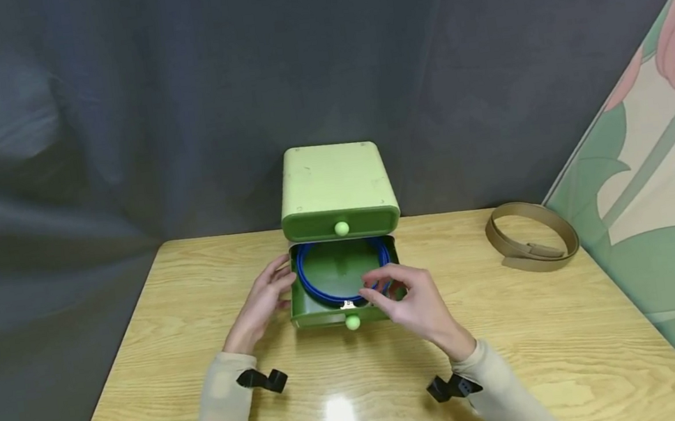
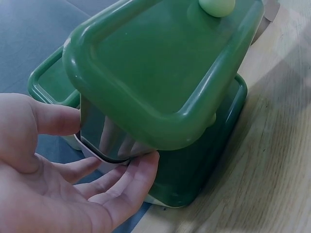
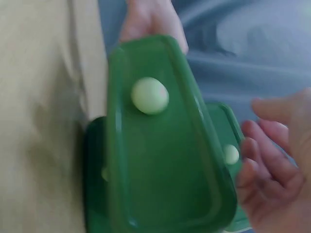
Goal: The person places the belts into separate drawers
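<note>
A small green drawer cabinet (image 1: pixel 335 177) stands at the table's back edge with one drawer (image 1: pixel 319 318) pulled out. Inside it lies a blue coil, seemingly a rolled belt (image 1: pixel 305 281), with a silver buckle-like piece (image 1: pixel 347 304) at the front. My left hand (image 1: pixel 263 300) rests against the drawer's left side with fingers extended; in the left wrist view its fingertips (image 2: pixel 148 162) are right at the drawer's front corner. Over the right front corner hovers my right hand (image 1: pixel 414 296), thumb and forefinger parted near the coil. In the right wrist view its fingers (image 3: pixel 265 155) are loosely bent with nothing between them.
A rolled brown belt (image 1: pixel 533 237) sits at the table's far right. Above the pulled-out drawer is a closed drawer front (image 1: pixel 308 228) with a round knob; a darker lower front (image 2: pixel 194 170) shows beneath. Dark curtain (image 1: pixel 318 51) hangs close behind the cabinet.
</note>
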Demonstrator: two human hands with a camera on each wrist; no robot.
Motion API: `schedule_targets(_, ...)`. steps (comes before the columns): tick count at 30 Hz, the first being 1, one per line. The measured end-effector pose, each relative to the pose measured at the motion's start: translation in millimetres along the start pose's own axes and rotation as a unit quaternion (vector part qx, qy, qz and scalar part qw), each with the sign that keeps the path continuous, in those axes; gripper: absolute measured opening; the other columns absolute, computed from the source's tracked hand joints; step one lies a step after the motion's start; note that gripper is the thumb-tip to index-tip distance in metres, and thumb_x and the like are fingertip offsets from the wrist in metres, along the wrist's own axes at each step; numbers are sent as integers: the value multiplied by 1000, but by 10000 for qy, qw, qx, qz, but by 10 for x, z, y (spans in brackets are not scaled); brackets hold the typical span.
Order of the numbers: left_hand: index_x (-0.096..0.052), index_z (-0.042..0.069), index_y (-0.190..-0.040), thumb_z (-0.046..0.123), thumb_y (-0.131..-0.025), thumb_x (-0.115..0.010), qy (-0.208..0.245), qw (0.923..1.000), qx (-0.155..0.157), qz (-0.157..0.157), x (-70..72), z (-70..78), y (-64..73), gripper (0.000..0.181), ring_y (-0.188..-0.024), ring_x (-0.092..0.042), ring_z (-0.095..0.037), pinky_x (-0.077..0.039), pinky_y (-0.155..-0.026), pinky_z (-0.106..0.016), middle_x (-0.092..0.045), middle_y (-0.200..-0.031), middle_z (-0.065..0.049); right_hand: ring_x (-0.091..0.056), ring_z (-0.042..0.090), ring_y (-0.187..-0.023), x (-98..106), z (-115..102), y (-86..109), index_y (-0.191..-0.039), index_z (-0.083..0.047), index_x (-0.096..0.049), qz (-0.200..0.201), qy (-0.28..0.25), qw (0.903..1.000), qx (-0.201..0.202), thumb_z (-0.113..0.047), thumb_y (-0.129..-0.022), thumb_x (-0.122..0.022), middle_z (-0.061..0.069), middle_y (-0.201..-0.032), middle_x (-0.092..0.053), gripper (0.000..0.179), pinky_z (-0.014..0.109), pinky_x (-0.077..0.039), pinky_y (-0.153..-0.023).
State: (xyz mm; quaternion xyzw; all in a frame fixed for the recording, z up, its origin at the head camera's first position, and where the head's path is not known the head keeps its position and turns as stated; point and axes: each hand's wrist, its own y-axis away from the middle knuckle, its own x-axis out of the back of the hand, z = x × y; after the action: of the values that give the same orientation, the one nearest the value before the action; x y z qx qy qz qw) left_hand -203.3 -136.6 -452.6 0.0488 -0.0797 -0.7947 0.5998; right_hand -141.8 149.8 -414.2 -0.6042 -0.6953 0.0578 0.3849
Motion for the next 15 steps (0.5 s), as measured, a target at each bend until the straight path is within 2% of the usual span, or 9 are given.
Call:
schedule_targets(3, -21, 12, -171, 23, -113, -49, 27, 10000, 21, 6, -4, 2, -4, 66, -151, -42, -40, -51, -93, -33, -28, -174, -20, -61, 7, -62, -22, -8, 85, -103, -5, -81, 385, 8, 9985, 396, 1, -87, -85, 4, -82, -78, 17, 21, -49, -54)
schedule_targets(6, -21, 12, -171, 23, -113, -48, 51, 10000, 24, 31, 3, 9, -8, 65, -150, -42, -39, -50, -92, -32, -28, -174, -20, -57, 4, -57, -39, -19, 158, -101, -2, -81, 550, -59, 9963, 662, 6, -85, -84, 5, -77, -78, 18, 18, -46, -51)
schedule_targets(12, -21, 11, -171, 22, -113, -48, 74, 10000, -14, 26, -2, 24, -7, 65, -151, -42, -39, -50, -92, -33, -28, -174, -21, -57, 0, -54, -100, 6, 282, -100, 0, -80, 409, -276, 9948, 890, 12, -82, -81, 7, -73, -77, 22, 15, -46, -50)
schedule_targets(15, -21, 11, -171, 22, -113, -48, 90, 10000, 8, 33, -13, 17, -1, 65, -151, -42, -39, -51, -92, -32, -29, -174, -21, -58, 1, -52, -142, 31, 342, -102, 1, -79, 224, -432, 9950, 868, 13, -83, -80, 10, -75, -79, 22, 14, -47, -48)
